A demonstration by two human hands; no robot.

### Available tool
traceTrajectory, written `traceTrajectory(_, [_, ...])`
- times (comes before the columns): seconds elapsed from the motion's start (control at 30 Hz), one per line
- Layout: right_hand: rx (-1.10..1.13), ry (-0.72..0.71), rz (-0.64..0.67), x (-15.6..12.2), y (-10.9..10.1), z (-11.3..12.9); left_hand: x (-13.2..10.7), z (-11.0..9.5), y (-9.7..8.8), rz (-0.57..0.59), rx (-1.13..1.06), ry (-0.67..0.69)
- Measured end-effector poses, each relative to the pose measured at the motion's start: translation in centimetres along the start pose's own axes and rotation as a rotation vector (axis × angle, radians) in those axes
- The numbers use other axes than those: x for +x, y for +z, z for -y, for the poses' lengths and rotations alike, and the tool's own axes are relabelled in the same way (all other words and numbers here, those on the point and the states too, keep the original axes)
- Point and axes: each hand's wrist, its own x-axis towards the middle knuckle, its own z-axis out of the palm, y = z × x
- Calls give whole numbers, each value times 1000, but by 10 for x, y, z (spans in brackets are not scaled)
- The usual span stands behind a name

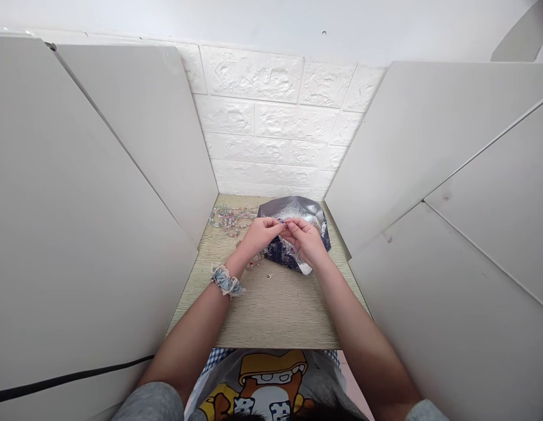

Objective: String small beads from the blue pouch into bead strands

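Strings [230,218] left of centre look done, while mid-frame the left hand [261,231] and right hand [309,240] pinch tiny beads [280,221] over the bag [293,203], seemingly unfinished.

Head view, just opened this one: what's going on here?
A person's left hand and right hand meet at the fingertips, pinching a small red-and-blue piece too tiny to make out fully. They are over a silver-lined bag on the table. Strands of beads lie to the bag's left, and a tiny item rests on the tabletop nearer the person. A scrunchie circles the left wrist.
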Motion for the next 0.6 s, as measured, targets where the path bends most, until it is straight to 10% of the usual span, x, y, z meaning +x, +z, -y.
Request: traceTrajectory(0.6, [87, 60, -6, 1, 1, -3, 0, 1, 1, 1, -43, 7])
